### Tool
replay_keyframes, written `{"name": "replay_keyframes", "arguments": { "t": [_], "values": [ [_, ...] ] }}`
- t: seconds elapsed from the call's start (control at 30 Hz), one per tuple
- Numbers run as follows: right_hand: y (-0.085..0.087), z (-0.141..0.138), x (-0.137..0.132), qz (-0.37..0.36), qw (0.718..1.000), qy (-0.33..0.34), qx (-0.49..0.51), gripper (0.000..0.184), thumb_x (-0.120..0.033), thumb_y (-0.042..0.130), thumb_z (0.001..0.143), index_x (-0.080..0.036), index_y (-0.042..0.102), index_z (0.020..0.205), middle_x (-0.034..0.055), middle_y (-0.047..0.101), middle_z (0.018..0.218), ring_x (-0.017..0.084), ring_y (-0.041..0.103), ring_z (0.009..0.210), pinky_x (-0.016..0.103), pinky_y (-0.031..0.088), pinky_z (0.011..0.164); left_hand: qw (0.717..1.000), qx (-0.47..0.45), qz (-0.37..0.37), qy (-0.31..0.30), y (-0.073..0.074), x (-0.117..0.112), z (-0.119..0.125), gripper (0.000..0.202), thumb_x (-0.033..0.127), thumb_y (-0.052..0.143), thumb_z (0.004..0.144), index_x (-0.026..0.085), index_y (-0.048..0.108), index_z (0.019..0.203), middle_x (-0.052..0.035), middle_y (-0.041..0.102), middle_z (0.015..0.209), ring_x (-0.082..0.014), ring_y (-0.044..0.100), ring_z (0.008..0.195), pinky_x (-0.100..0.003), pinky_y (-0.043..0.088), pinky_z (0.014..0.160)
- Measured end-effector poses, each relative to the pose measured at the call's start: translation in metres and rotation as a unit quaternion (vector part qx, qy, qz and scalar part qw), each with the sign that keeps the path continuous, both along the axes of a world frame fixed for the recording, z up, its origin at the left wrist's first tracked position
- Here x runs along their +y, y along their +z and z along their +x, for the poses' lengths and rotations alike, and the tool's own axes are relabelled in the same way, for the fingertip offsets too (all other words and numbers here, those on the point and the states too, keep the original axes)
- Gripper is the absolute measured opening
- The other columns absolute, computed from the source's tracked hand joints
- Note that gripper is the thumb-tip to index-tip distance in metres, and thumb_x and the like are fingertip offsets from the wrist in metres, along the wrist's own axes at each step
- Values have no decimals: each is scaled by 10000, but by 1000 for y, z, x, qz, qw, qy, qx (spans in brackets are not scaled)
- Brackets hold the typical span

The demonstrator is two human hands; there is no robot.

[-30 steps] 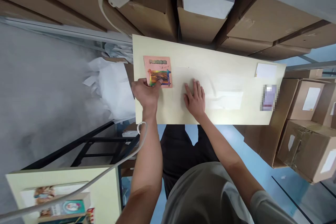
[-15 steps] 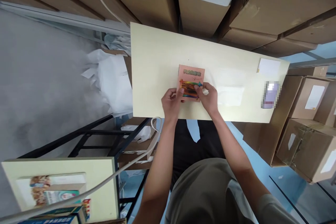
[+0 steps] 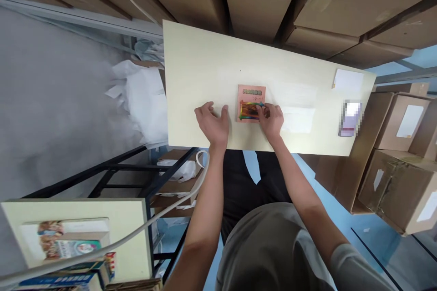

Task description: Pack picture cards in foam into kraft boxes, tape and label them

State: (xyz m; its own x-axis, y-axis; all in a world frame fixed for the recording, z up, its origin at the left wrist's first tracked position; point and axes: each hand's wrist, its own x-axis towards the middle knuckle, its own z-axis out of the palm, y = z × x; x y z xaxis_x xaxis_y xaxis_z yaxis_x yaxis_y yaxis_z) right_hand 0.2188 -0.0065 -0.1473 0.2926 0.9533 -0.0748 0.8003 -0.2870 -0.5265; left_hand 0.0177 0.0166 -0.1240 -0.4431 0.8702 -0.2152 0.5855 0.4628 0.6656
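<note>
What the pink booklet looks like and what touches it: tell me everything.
The pink booklet, seemingly paper, is squarish and closed, cover up, with a dark title above a picture in a multicoloured frame. It lies, apparently flat, on the pale tabletop. Fingers of the right hand touch its right side; the left hand is apart.

Bright, diffuse | tabletop (image 3: 191, 68) sheen right of booklet (image 3: 250, 93) | cover lettering soft | edges stretched | far-right patch (image 3: 350, 118) pixelated
</note>
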Motion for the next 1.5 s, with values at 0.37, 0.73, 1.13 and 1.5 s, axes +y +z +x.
{"name": "replay_keyframes", "arguments": {
  "t": [0.37, 0.73, 1.13, 1.5],
  "values": [
    [3, 4, 1, -21, 998, -12, 55, 392, -427, 547, 1182, -169, 682, 1444, 22, 697, 819, 240, 698, 882, 365, 573, 902, 997, -79, 1, -3, 3, 7, 3, 126, 230, 736, 1002, 209, 687, 1116, -36, 732, 964, -189, 700, 890, -349, 608, 948],
    [1, 12, 5, -59, 998, 25, 29, 454, -456, 531, 1215, -201, 687, 1556, 61, 776, 912, 232, 726, 952, 304, 550, 849, 976, -150, 13, -158, 10, -1, 56, 288, 331, 713, 1031, 222, 786, 1288, -86, 784, 1145, -224, 742, 956, -355, 626, 928],
    [-10, 10, 3, -84, 995, 54, -8, 484, -375, 449, 1234, -223, 664, 1640, 113, 815, 1025, 263, 765, 1069, 370, 591, 1053, 992, -62, -6, -105, 0, -2, 69, 361, 306, 796, 978, 198, 711, 1311, -106, 724, 1183, -269, 732, 1059, -436, 592, 1089],
    [-1, 6, 4, -64, 996, 46, 31, 305, -353, 485, 1240, -164, 714, 1308, 145, 853, 1126, 255, 807, 1150, 354, 574, 1061, 998, -21, -49, -18, 12, 6, 93, 538, 195, 907, 848, 279, 455, 1127, -24, 666, 1045, -301, 751, 1027, -482, 607, 1025]
  ]
}}
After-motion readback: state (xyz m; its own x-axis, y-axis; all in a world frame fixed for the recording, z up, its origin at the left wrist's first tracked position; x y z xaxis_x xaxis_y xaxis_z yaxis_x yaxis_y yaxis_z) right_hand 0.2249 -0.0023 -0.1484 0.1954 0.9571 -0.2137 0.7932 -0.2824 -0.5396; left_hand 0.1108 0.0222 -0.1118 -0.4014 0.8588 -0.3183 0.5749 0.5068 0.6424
